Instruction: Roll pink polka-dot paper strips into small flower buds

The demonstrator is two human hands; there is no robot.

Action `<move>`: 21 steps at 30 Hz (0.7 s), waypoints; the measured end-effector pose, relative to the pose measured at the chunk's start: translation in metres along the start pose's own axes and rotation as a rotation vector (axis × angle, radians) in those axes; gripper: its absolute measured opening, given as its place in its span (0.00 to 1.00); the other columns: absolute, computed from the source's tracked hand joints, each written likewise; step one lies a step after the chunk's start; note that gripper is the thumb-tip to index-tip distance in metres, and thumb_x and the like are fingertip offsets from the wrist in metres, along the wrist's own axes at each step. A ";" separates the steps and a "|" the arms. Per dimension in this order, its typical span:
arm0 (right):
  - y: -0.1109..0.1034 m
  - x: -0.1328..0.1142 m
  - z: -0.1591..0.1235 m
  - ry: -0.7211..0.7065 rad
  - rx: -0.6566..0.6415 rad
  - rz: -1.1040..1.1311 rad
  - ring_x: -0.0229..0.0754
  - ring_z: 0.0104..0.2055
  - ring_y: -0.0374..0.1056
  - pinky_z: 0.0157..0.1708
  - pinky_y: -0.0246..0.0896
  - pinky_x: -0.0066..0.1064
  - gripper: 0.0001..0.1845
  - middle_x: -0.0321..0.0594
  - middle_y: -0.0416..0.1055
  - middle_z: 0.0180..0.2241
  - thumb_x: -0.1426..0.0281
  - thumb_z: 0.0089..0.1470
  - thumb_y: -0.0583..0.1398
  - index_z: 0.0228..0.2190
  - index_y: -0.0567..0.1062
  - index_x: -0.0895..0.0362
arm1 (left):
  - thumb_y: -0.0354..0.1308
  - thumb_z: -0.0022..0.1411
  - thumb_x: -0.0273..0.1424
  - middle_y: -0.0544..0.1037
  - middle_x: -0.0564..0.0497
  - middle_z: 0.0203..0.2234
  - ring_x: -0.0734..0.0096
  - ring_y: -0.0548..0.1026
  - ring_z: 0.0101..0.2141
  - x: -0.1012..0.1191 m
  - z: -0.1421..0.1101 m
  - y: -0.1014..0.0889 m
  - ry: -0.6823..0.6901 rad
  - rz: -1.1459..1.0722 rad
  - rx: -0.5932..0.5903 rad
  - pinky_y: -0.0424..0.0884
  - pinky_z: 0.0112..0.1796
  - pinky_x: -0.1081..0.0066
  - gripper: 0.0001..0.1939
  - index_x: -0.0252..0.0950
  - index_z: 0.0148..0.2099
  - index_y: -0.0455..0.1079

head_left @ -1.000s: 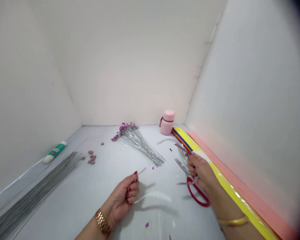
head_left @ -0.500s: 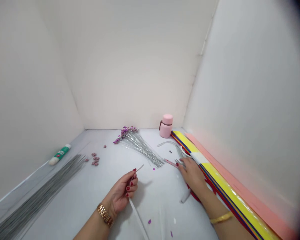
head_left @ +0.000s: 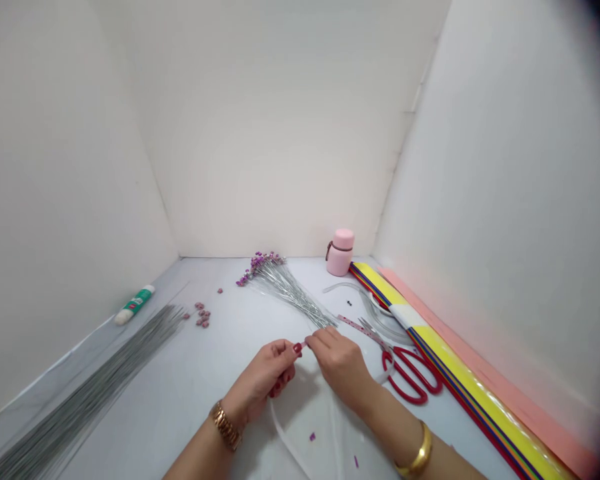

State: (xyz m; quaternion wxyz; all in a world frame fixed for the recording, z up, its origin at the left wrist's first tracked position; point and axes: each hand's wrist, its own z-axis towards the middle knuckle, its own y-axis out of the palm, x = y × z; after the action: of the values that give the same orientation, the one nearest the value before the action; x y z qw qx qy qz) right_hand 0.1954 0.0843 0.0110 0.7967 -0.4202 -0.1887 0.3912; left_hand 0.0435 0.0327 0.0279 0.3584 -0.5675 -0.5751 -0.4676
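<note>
My left hand (head_left: pixel 273 373) is closed, thumb and fingers pinching a small pale piece whose kind I cannot make out. A narrow white strip (head_left: pixel 284 437) hangs from below that hand towards the front edge. My right hand (head_left: pixel 341 367) meets it from the right, its fingertips pinched on the other end of the pale piece. Red-handled scissors (head_left: pixel 405 373) lie slightly open to the right of my right hand. Beyond both hands rests a bundle of silvery wire stems (head_left: pixel 297 293) with purple tips (head_left: pixel 260 263).
Grey wires (head_left: pixel 100 380) lie along the left, near small pinkish beads (head_left: pixel 203 315) and a green glue stick (head_left: pixel 136 305). A pink flask (head_left: pixel 341 253) stands at the back. Coloured sheets (head_left: pixel 445 357), a patterned pink strip (head_left: pixel 353 325) and clear tape (head_left: pixel 380 313) are on the right.
My right hand has left the scissors, now lying in plain sight, and has come over to my left hand. Both now pinch the pale piece together. The view has shifted slightly.
</note>
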 end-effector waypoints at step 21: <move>0.008 0.013 -0.016 0.178 0.047 0.223 0.42 0.32 0.63 0.32 0.55 0.31 0.11 0.42 0.68 0.26 0.74 0.54 0.49 0.29 0.71 0.58 | 0.55 0.55 0.30 0.68 0.49 0.21 0.64 0.62 0.26 -0.031 0.007 0.011 0.613 0.645 0.377 0.56 0.34 0.71 0.05 0.41 0.30 0.72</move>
State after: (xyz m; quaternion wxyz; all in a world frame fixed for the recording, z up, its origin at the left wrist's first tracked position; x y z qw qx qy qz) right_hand 0.2096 0.0889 -0.0056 0.7715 -0.4528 -0.0600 0.4429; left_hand 0.0581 0.0285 -0.0021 0.7348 -0.4781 -0.3124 -0.3659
